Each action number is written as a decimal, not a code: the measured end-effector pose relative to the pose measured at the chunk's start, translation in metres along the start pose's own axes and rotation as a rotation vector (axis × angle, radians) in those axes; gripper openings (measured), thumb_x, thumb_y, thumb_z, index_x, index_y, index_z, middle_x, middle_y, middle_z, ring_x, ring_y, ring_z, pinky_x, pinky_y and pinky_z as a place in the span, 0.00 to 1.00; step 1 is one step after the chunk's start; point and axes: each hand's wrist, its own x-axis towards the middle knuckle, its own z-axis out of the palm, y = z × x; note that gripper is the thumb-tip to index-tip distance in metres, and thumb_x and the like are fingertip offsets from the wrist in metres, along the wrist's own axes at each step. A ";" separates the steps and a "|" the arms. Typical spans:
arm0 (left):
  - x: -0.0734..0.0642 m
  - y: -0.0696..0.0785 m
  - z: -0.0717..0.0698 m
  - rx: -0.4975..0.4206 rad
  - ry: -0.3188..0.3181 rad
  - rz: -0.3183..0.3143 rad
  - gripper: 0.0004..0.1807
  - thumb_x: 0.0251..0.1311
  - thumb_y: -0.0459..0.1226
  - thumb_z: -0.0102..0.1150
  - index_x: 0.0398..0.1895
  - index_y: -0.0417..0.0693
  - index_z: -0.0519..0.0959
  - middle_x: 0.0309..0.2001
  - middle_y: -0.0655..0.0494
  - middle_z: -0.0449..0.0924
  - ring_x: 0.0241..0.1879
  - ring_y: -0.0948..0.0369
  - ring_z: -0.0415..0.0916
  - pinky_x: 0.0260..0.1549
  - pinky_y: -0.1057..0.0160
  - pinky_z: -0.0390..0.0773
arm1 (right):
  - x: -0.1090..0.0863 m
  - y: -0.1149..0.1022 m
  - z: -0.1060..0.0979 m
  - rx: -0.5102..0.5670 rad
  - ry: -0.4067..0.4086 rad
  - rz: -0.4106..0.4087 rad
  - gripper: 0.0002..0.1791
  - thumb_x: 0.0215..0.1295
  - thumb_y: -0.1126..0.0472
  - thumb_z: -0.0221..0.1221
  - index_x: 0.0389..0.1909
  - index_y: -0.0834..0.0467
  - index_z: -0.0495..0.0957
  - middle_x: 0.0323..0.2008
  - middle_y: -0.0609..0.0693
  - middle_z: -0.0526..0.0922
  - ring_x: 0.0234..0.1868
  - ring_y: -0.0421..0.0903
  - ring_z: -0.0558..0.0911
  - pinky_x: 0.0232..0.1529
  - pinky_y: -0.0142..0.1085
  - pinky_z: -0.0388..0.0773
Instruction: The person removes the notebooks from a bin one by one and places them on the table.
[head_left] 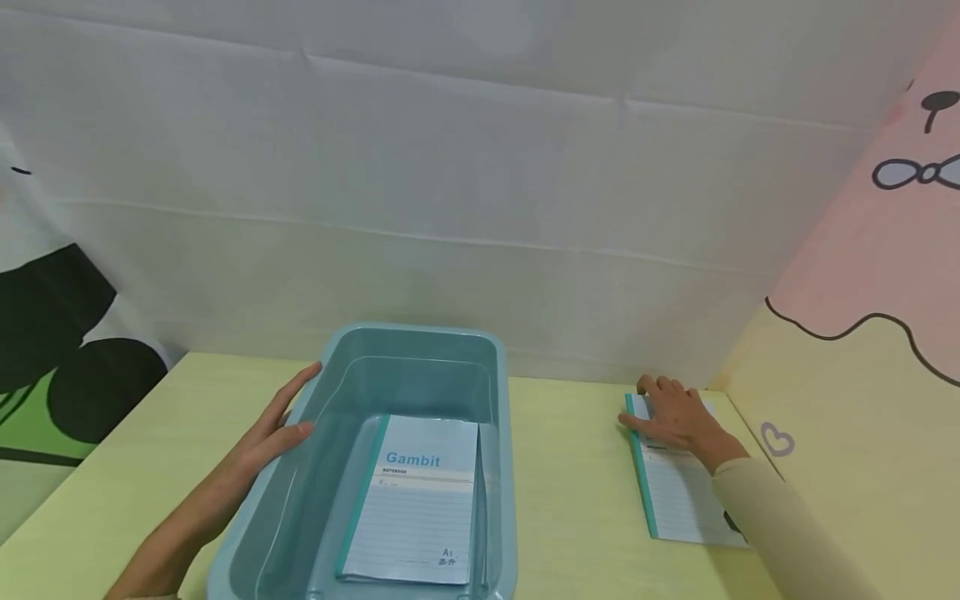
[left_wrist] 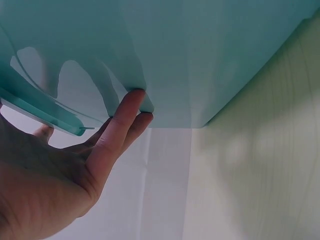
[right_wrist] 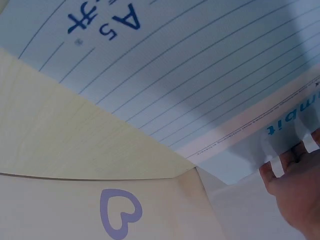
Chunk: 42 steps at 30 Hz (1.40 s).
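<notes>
The right-hand notebook (head_left: 678, 500) lay on the worktop (head_left: 570, 483), cover up, with its teal spine towards the tub and its far end near the white backdrop (head_left: 465, 167). The right hand (head_left: 675, 417) was over that far end, its fingers bent and spread, thumb at the spine edge; whether they had pinched the notebook or merely rested on it, I could not tell.

The likeliest fault, I judged, was a lift by the cover alone: with hold at one end only, the pages could have fanned or the near end drooped. A smooth cover might also have let the fingers slide off. Pushed outward, the far corner could have caught the backdrop or the side panel (head_left: 862, 400), since the strip of worktop to its right narrowed to a tight corner.

To its left, a broad bare stretch of worktop gave room as far as the tub (head_left: 427, 383). The tub's high right rim looked the main obstacle to anything carried low. Inside, the other notebook (head_left: 412, 525) lay flat, with space along its left. The left hand (head_left: 258, 442) held the left rim, thumb over it, fingers against the outer wall; a careless tug there might have tipped or dragged the tub.
</notes>
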 end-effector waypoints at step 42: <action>0.002 -0.003 0.000 0.013 -0.007 -0.006 0.36 0.79 0.49 0.37 0.84 0.80 0.37 0.86 0.53 0.26 0.79 0.32 0.34 0.55 0.27 0.68 | 0.027 -0.115 -0.081 0.161 0.166 -0.041 0.37 0.69 0.36 0.63 0.65 0.61 0.74 0.62 0.61 0.77 0.57 0.64 0.81 0.62 0.62 0.74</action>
